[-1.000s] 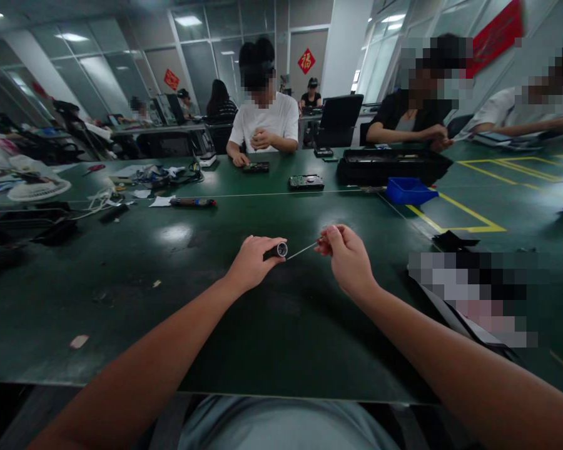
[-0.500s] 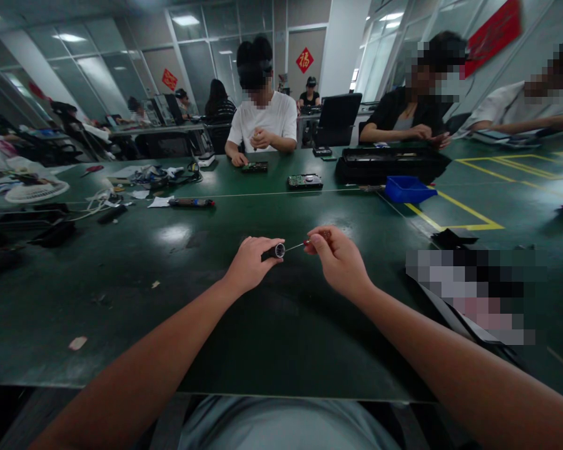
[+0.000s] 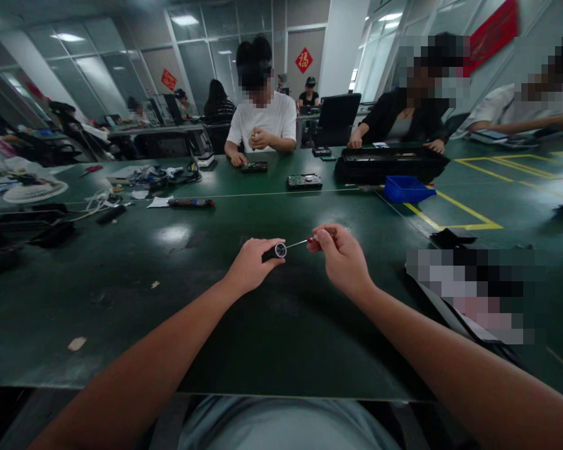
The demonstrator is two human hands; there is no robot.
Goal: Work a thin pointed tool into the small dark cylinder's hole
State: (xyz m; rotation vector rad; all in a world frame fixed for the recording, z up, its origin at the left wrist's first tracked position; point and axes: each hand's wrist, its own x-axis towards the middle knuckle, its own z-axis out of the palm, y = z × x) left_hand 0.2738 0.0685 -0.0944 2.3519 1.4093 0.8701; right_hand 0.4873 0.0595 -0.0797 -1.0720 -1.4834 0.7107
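Note:
My left hand [image 3: 251, 265] is closed round a short black cylinder with a silvery round end [image 3: 280, 250], held a little above the green table [image 3: 178, 294]. My right hand [image 3: 340, 259] pinches the red-tipped end of a thin metal rod [image 3: 296, 243]. The rod's other tip meets the cylinder's round end. Both hands hover over the middle of the table, close together.
A blue tray [image 3: 406, 188], a long black case [image 3: 389, 164] and a hard drive [image 3: 304, 181] lie further back. Cables, papers and a pen-like tool [image 3: 190, 202] lie at the left. Other people sit across the table. A dark device [image 3: 450, 237] lies at my right.
My right hand has moved left toward the cylinder, so less of the rod shows between the hands. The left hand has barely moved.

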